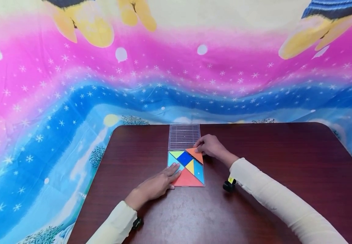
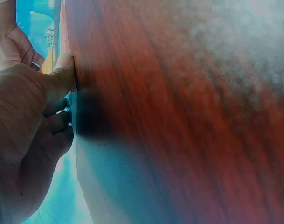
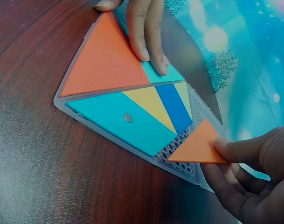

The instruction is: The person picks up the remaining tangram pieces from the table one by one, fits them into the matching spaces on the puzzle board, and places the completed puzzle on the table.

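Observation:
An orange tangram triangle [image 3: 200, 144] is pinched between the thumb and fingers of my right hand [image 1: 211, 145], tilted over the upper right corner of a clear tangram case [image 3: 174, 168]. My left hand [image 1: 160, 183] rests with fairly straight fingers on the turquoise triangle [image 3: 162, 72] at the case's left side, thumb at the near edge. In the case lie a red-orange large triangle [image 1: 188, 179], a blue square [image 1: 185, 158], a small yellow triangle [image 1: 190, 166], a yellow-green triangle [image 1: 175, 154] and a teal parallelogram [image 3: 118, 116]. Perforated floor shows beneath the orange triangle.
The case's perforated lid [image 1: 184, 136] lies opened flat behind it, reaching the far edge of the dark wooden table [image 1: 270, 152]. A colourful printed cloth [image 1: 163, 74] hangs behind the table. Dark cameras [image 1: 229, 185] sit at both wrists.

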Demonstrator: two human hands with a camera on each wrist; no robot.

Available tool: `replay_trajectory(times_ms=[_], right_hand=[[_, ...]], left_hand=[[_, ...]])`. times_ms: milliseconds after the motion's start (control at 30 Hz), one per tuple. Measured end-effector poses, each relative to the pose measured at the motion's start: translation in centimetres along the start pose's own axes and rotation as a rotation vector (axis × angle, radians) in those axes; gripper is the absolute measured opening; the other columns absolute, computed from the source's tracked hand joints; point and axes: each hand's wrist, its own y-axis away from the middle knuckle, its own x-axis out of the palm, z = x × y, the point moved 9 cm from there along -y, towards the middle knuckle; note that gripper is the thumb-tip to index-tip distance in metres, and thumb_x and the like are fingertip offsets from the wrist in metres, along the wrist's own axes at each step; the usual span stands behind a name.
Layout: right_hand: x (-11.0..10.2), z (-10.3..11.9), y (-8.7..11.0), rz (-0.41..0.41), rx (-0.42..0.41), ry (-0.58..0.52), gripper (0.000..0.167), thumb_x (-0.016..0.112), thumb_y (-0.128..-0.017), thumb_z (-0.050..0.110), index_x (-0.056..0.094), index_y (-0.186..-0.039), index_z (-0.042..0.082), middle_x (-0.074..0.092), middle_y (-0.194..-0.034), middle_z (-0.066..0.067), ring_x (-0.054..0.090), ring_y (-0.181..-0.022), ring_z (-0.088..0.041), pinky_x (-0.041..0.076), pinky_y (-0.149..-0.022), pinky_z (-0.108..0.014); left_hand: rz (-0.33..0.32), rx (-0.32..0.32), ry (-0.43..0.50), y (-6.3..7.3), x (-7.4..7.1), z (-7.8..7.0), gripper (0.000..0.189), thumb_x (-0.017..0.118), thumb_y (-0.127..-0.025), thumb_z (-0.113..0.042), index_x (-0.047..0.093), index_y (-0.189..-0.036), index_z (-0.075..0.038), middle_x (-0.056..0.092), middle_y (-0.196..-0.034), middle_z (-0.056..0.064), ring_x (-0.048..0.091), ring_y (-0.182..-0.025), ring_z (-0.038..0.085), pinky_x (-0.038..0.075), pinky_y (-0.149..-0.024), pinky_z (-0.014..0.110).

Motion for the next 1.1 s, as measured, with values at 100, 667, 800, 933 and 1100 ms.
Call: replay_trajectory(times_ms=[100,667,800,933,1100], right_hand=[[0.2,-0.07,-0.14,-0.009,0.01,0.027,0.014,0.074,-0.094,0.008,0.079,-0.107,0.006,0.074,-0.107,-0.012,0.072,-0.087,-0.02,0.064,-0.08,-0.039],[0.79,0.13,-0.29,-0.063,-0.06,0.158,0.008,0.076,-0.092,0.012,0.08,-0.099,0.009,0.073,-0.095,-0.007,0.064,-0.083,-0.019,0.06,-0.075,-0.032],[0.87,0.13,-0.25,-0.093,-0.089,0.179,0.008,0.076,-0.092,0.012,0.08,-0.098,0.009,0.074,-0.097,-0.007,0.064,-0.088,-0.02,0.062,-0.08,-0.035],[0.9,0.27,-0.11,-0.115,-0.101,0.195,0.008,0.077,-0.091,0.009,0.081,-0.098,0.008,0.076,-0.1,-0.009,0.066,-0.092,-0.022,0.062,-0.08,-0.037],[0.77,0.79,0.21,-0.148,-0.099,0.235,0.008,0.077,-0.089,0.007,0.082,-0.096,0.008,0.077,-0.1,-0.009,0.069,-0.094,-0.023,0.062,-0.076,-0.037]], left_hand=[[-0.002,0.0,-0.008,-0.02,-0.02,-0.01,0.063,0.056,-0.105,-0.032,0.031,-0.161,-0.017,0.016,-0.173,0.005,0.017,-0.16,0.025,0.036,-0.122,0.041],[-0.01,0.004,-0.014,-0.06,-0.12,0.02,0.064,0.059,-0.104,-0.031,0.033,-0.16,-0.016,0.018,-0.173,0.006,0.018,-0.16,0.026,0.037,-0.122,0.04],[-0.007,-0.001,-0.02,0.01,-0.17,0.0,0.065,0.06,-0.103,-0.031,0.033,-0.16,-0.016,0.018,-0.173,0.006,0.018,-0.16,0.026,0.037,-0.122,0.04],[-0.007,0.001,-0.027,-0.01,-0.14,0.02,0.064,0.059,-0.104,-0.031,0.033,-0.16,-0.016,0.018,-0.173,0.006,0.019,-0.16,0.025,0.036,-0.122,0.04],[-0.007,0.004,-0.021,-0.09,-0.09,0.05,0.062,0.057,-0.105,-0.031,0.033,-0.161,-0.016,0.019,-0.173,0.006,0.018,-0.16,0.025,0.034,-0.123,0.04]])
